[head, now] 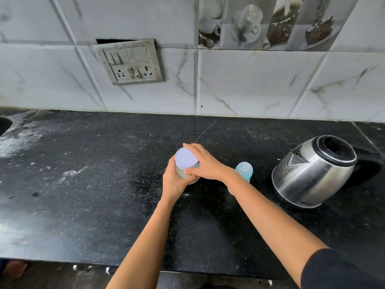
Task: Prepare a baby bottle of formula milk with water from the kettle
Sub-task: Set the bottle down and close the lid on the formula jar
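Head view: one jar (180, 171) with pale contents stands near the middle of the black counter (83, 184), and both hands are on it. The left hand (174, 184) wraps its fingers round the jar's body from the seven o'clock side. The right hand (203, 163) comes in from four o'clock, fingers and thumb curled over the rim of the single lilac lid (186, 160), which sits on the jar.

One baby bottle (244, 168) with a translucent blue cap stands upright at three o'clock from the jar, just beside it; the right forearm crosses in front and hides its lower part. One steel kettle (312, 174) with a black lid and black handle stands further out at three o'clock, apart from the bottle, its spout turned toward the bottle.

On the tiled wall at eleven o'clock from the jar hangs one grimy switch plate (130, 62) with two sockets. The rim of one sink (4, 125) shows at the frame's nine o'clock edge. One black sleeve (343, 270) covers the right upper arm at five o'clock.
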{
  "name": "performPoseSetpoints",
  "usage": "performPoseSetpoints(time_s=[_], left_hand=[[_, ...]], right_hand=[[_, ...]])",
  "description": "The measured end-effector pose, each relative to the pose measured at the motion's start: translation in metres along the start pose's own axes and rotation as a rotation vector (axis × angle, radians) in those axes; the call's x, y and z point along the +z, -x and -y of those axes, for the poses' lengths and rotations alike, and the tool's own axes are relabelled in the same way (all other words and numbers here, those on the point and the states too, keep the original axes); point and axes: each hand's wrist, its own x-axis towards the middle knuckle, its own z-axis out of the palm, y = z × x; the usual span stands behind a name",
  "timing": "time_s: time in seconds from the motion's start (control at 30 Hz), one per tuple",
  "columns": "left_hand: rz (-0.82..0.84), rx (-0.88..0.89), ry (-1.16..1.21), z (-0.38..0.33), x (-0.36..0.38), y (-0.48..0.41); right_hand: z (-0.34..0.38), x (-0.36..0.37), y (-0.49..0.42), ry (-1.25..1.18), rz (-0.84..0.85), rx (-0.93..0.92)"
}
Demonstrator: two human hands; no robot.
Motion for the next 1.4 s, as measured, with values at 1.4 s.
performPoseSetpoints(time_s=[1.4], left_hand=[[-0.081,-0.102,0.003,-0.004,0.007,0.006]], right_hand=[[0.062,-0.047,-0.023,0.771,0.19,0.064]])
